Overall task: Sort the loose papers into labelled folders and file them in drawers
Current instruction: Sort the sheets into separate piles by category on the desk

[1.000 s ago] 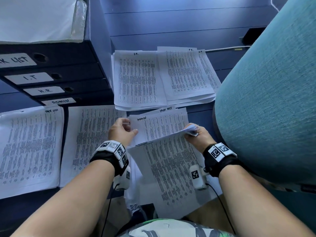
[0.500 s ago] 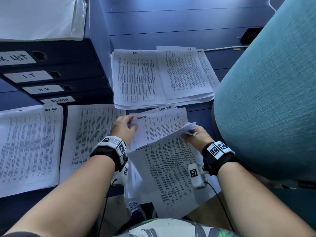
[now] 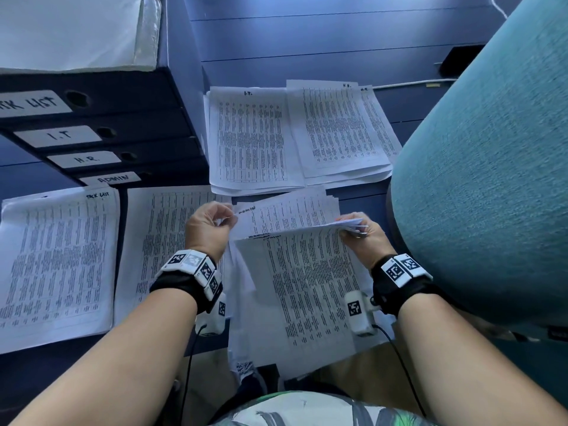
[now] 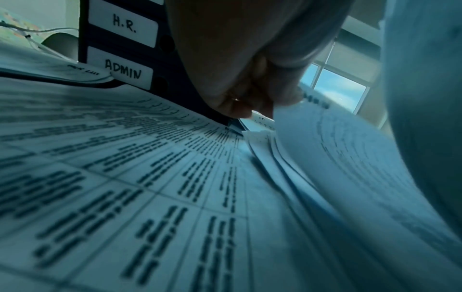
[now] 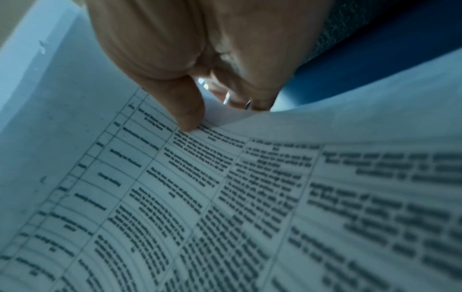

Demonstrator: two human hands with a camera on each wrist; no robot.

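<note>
A loose stack of printed sheets (image 3: 310, 287) lies on my lap and the floor edge. My right hand (image 3: 358, 230) grips the lifted upper right corner of the top sheets (image 5: 275, 177), thumb on the print. My left hand (image 3: 212, 222) pinches the top left corner of an underlying sheet marked "Admin" (image 3: 276, 213), also seen curling up as the sheet (image 4: 337, 158) in the left wrist view. Sorted piles lie on the blue floor: a "Task List" pile (image 3: 55, 259), an unlabelled pile (image 3: 159, 241), an "I.T." pile (image 3: 252, 139) and an "H.R." pile (image 3: 341, 130).
A dark drawer unit (image 3: 92, 127) stands at the left with labels Task List, I.T., H.R. and Admin (image 4: 125, 70). A teal upholstered chair (image 3: 479, 167) crowds the right side. A cable (image 3: 408, 84) runs along the floor behind the piles.
My left hand has shifted up and right along the sheet's top left corner. My right hand has raised the top sheets' corner slightly; the papers beneath show more.
</note>
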